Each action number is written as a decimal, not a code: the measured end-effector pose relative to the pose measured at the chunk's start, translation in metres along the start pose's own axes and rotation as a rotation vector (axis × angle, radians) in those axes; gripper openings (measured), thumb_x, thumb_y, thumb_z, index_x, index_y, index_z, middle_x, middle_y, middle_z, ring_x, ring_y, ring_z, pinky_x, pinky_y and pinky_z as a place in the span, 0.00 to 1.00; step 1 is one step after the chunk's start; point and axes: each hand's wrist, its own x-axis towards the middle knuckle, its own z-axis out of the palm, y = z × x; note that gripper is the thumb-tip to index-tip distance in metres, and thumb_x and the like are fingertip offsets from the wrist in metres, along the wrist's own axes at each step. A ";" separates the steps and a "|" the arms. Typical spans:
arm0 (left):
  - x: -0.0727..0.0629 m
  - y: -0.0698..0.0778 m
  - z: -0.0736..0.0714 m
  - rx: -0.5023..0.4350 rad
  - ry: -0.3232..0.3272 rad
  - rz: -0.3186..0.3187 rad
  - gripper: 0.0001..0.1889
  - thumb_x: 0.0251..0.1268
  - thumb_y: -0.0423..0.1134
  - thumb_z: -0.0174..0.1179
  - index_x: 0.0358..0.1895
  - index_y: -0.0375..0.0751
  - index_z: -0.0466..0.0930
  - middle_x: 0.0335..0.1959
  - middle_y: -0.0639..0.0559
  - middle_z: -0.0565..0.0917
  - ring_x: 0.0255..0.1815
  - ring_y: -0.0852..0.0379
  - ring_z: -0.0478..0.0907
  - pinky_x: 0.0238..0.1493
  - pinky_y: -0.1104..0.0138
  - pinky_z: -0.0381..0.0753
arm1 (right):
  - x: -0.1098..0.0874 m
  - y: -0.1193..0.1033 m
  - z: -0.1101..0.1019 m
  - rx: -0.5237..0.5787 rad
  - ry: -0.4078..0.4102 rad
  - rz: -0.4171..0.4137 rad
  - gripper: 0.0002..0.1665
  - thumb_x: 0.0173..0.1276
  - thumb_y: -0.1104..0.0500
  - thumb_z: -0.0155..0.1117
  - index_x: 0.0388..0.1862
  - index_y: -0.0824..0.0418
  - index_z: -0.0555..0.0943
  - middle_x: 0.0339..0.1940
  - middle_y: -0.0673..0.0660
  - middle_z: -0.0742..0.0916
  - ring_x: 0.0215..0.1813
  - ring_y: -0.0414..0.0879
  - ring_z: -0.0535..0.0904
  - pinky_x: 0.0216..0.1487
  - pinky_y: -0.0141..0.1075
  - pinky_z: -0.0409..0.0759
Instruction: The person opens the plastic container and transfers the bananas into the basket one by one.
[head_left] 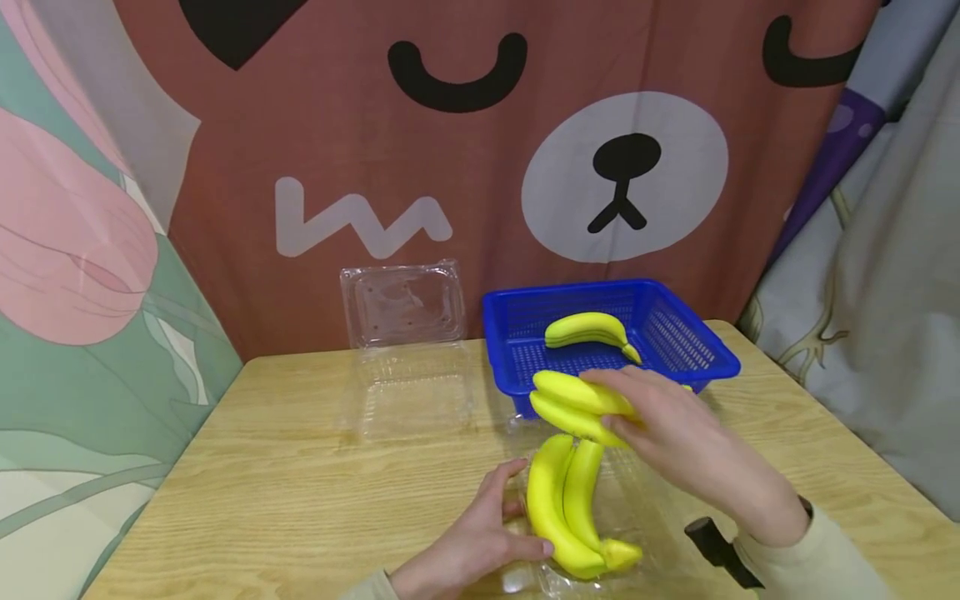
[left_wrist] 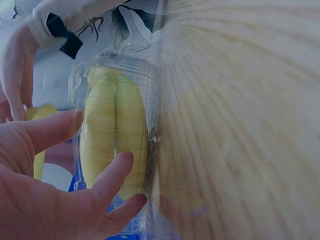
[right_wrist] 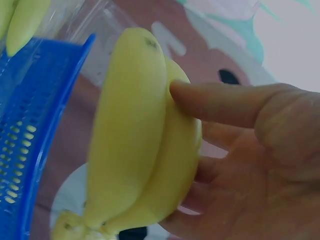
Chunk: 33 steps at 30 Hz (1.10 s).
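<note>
My right hand [head_left: 682, 433] grips a bunch of two yellow bananas [head_left: 572, 396], raised over the far end of a clear plastic clamshell box [left_wrist: 127, 61]. In the right wrist view the thumb lies on one side of these held bananas [right_wrist: 127, 125], the fingers on the other. Inside the box lies another banana bunch [head_left: 551, 504], its stem end toward me. My left hand [head_left: 476, 537] is at the box's left side, fingers spread and fairly straight. Its thumb reaches the rim and its fingertips touch the side wall, as the left wrist view shows.
A blue plastic basket [head_left: 510, 307] stands behind at the right, with a banana bunch [head_left: 588, 329] inside. To its left, a second clear clamshell box [head_left: 416, 392] sits with its lid raised. Bear-print cloth [head_left: 337, 125] hangs along the table's [head_left: 262, 467] back edge.
</note>
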 end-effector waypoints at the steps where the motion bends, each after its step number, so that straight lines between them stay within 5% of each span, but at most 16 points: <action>1: 0.000 0.000 0.000 0.000 0.001 0.000 0.51 0.45 0.26 0.72 0.75 0.42 0.54 0.63 0.39 0.67 0.58 0.44 0.73 0.54 0.53 0.78 | 0.004 0.004 0.000 -0.001 0.002 0.015 0.28 0.62 0.69 0.69 0.61 0.57 0.79 0.48 0.54 0.85 0.49 0.53 0.80 0.44 0.49 0.79; 10: 0.002 -0.003 0.001 -0.001 0.014 0.008 0.51 0.45 0.25 0.72 0.75 0.43 0.55 0.64 0.39 0.65 0.59 0.44 0.72 0.51 0.57 0.79 | 0.025 0.039 0.008 -0.008 0.019 0.067 0.26 0.64 0.71 0.64 0.62 0.62 0.78 0.43 0.58 0.83 0.41 0.54 0.75 0.40 0.47 0.72; 19: 0.001 -0.002 0.002 0.015 0.005 0.020 0.50 0.45 0.24 0.72 0.75 0.42 0.55 0.70 0.35 0.59 0.60 0.41 0.71 0.56 0.50 0.76 | 0.038 0.069 0.026 -0.061 0.139 0.040 0.27 0.62 0.77 0.60 0.61 0.65 0.78 0.46 0.63 0.84 0.49 0.60 0.73 0.57 0.55 0.65; 26: 0.001 -0.002 0.002 0.034 0.004 0.026 0.50 0.45 0.25 0.72 0.74 0.44 0.56 0.73 0.38 0.56 0.61 0.42 0.71 0.57 0.49 0.75 | 0.045 0.091 0.043 -0.007 0.183 0.077 0.28 0.60 0.79 0.61 0.60 0.66 0.79 0.51 0.67 0.83 0.59 0.65 0.72 0.70 0.67 0.49; 33: 0.000 -0.001 0.001 0.033 -0.017 0.021 0.49 0.46 0.28 0.73 0.74 0.44 0.56 0.74 0.40 0.54 0.61 0.43 0.70 0.57 0.53 0.76 | 0.048 0.103 0.055 -0.025 0.221 0.056 0.28 0.59 0.79 0.63 0.59 0.67 0.80 0.52 0.68 0.83 0.56 0.65 0.73 0.65 0.61 0.61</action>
